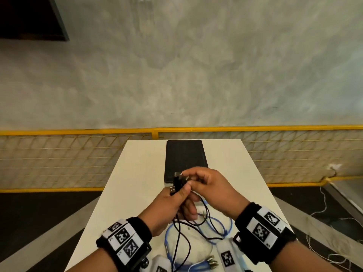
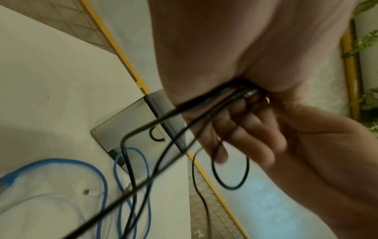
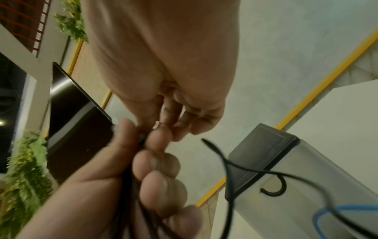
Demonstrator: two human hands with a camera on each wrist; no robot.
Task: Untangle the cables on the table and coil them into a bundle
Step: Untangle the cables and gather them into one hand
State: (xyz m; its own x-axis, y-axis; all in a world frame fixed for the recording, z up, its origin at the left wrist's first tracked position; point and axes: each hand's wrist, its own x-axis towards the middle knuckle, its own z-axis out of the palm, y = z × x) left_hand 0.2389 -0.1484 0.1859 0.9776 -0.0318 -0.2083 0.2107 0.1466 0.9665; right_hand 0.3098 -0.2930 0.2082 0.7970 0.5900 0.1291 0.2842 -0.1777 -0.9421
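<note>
Strands of black cable (image 1: 177,185) gathered in my left hand (image 1: 169,207), fist clenched round them just short of the tablet (image 1: 185,158), so my right hand (image 1: 208,185) can pinch its plugs; blue cable (image 1: 196,230) on the surface (image 1: 137,183), nearer me.

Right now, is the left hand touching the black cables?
Touching. The head view shows the left hand gripping the black cables; the right wrist view shows its fingers curled round them.

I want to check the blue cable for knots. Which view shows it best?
The left wrist view: the blue cable loops in the open on the table. The head view has it partly behind wrists; the right wrist view catches only a short arc.
</note>
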